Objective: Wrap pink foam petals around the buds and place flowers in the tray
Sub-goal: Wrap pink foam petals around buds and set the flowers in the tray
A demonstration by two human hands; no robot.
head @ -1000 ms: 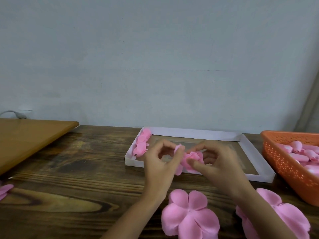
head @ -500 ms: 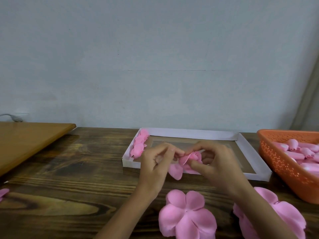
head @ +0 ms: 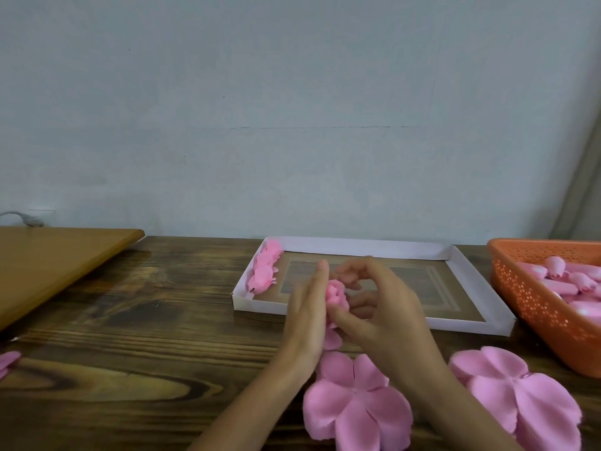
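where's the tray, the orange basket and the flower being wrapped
tray [head: 364,246], head view, far white rim
orange basket [head: 536,307], head view, perforated near wall
flower [head: 336,292], head view, pink top between the hands

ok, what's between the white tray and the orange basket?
Nothing: in the head view, only a bare strip of wooden table separates the white tray from the orange basket.

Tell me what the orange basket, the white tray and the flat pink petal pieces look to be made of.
Orange basket: looks like moulded plastic, smooth, its walls perforated with small holes.
White tray: probably folded card or paper, matt, thin walls with creased corners.
Pink petal pieces: soft matt foam sheet, slightly fuzzy at the cut edges.
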